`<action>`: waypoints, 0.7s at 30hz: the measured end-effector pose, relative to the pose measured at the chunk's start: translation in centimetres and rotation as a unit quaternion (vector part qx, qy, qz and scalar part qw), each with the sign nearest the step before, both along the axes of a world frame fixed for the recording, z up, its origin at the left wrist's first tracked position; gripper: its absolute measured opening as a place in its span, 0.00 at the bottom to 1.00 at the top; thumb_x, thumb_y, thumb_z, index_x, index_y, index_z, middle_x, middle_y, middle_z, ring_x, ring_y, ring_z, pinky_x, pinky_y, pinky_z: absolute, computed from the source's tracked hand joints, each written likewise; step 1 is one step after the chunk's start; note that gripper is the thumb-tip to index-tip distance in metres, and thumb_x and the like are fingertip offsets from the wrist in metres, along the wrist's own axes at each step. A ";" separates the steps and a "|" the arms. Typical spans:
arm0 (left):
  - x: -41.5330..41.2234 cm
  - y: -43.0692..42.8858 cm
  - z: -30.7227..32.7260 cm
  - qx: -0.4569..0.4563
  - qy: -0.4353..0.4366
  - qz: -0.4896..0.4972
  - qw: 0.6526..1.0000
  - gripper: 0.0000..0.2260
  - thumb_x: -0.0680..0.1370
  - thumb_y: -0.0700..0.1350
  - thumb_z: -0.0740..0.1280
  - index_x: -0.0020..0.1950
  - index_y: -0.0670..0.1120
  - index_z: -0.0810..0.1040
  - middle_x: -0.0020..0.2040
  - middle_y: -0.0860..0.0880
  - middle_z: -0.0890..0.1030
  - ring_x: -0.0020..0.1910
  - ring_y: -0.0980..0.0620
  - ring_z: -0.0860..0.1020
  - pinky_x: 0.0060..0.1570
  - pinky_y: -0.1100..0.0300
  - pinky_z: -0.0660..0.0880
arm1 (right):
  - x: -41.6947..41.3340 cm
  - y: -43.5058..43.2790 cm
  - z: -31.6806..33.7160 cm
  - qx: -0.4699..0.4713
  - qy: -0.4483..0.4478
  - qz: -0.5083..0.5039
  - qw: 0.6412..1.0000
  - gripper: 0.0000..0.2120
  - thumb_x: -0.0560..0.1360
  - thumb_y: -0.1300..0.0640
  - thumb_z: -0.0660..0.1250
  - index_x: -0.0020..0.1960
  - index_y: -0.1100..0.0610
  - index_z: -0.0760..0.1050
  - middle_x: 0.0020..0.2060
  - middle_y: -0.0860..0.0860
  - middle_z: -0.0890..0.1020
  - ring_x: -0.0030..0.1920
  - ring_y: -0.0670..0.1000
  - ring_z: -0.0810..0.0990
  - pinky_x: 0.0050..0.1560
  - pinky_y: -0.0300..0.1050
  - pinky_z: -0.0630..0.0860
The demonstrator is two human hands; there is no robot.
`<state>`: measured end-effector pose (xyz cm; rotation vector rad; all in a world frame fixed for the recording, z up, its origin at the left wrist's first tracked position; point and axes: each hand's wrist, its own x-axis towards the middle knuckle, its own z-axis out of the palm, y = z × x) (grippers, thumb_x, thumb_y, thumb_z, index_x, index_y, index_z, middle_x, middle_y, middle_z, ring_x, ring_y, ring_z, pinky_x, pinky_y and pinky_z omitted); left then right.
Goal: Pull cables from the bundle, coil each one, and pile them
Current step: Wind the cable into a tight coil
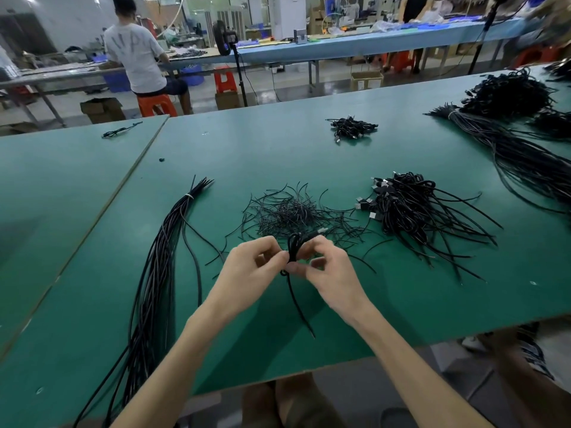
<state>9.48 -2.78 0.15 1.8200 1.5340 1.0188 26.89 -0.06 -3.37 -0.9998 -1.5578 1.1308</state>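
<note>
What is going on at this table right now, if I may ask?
A person is coiling a cable over the green table: the left hand and right hand both pinch the small coil, its tail hanging down. The long bundle lies to the left, a heap of thin wires just ahead, and a pile of cables to the right.

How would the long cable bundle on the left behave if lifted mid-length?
Probably floppy: the cable bundle lies in loose curves, so its ends would sag. Its white tie binds only the far end; strands would likely splay.
</note>
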 end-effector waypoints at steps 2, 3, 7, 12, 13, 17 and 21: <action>0.7 0.0 -0.1 -0.032 -0.039 0.020 0.999 0.12 0.80 0.41 0.68 0.37 0.45 0.76 0.25 0.54 0.71 0.28 0.50 0.68 0.32 0.56 0.65 | 0.0 0.0 0.2 0.009 0.027 -0.003 1.000 0.14 0.72 0.70 0.75 0.41 0.54 0.76 0.47 0.58 0.80 0.51 0.55 0.79 0.52 0.53 0.79; 0.9 0.1 -0.1 -0.046 -0.057 0.027 0.997 0.11 0.80 0.40 0.68 0.37 0.44 0.76 0.25 0.55 0.72 0.27 0.51 0.67 0.31 0.57 0.64 | 0.0 0.0 0.2 0.014 0.043 0.003 0.999 0.17 0.72 0.75 0.73 0.39 0.54 0.74 0.47 0.62 0.79 0.52 0.61 0.78 0.51 0.54 0.80; 1.0 0.3 0.1 -0.121 -0.174 0.028 0.977 0.13 0.79 0.39 0.66 0.34 0.43 0.76 0.27 0.49 0.69 0.25 0.50 0.65 0.28 0.61 0.62 | -0.2 0.0 0.2 0.031 0.059 -0.002 0.998 0.22 0.69 0.79 0.72 0.38 0.53 0.73 0.45 0.61 0.77 0.49 0.57 0.73 0.44 0.30 0.72; 0.9 0.9 -0.1 -0.292 -0.350 0.058 0.888 0.17 0.76 0.39 0.66 0.27 0.48 0.78 0.31 0.48 0.68 0.25 0.53 0.63 0.29 0.61 0.60 | -0.4 -0.1 -0.1 0.061 0.045 -0.015 0.997 0.24 0.69 0.79 0.72 0.36 0.50 0.72 0.43 0.52 0.77 0.48 0.48 0.70 0.44 0.29 0.71; 0.7 0.9 0.0 -0.318 -0.363 0.044 0.875 0.15 0.75 0.40 0.67 0.28 0.48 0.78 0.30 0.49 0.68 0.23 0.53 0.62 0.28 0.61 0.60 | -0.3 -0.1 -0.1 0.072 0.032 -0.018 0.997 0.25 0.69 0.78 0.72 0.36 0.49 0.72 0.43 0.50 0.77 0.49 0.48 0.71 0.44 0.29 0.72; -0.6 0.9 0.4 -0.274 -0.293 -0.066 0.914 0.13 0.80 0.44 0.66 0.37 0.44 0.80 0.30 0.50 0.69 0.23 0.53 0.64 0.25 0.64 0.63 | -0.1 0.1 -0.4 0.051 0.037 0.006 0.998 0.13 0.74 0.71 0.72 0.44 0.54 0.77 0.44 0.45 0.83 0.51 0.47 0.80 0.50 0.39 0.76; -2.1 1.2 0.2 -0.233 -0.229 -0.098 0.940 0.18 0.83 0.56 0.63 0.46 0.43 0.83 0.35 0.48 0.75 0.30 0.51 0.71 0.32 0.63 0.70 | -0.1 0.2 -0.4 0.002 0.044 0.024 0.999 0.05 0.77 0.62 0.73 0.53 0.58 0.80 0.45 0.48 0.87 0.48 0.45 0.84 0.52 0.37 0.78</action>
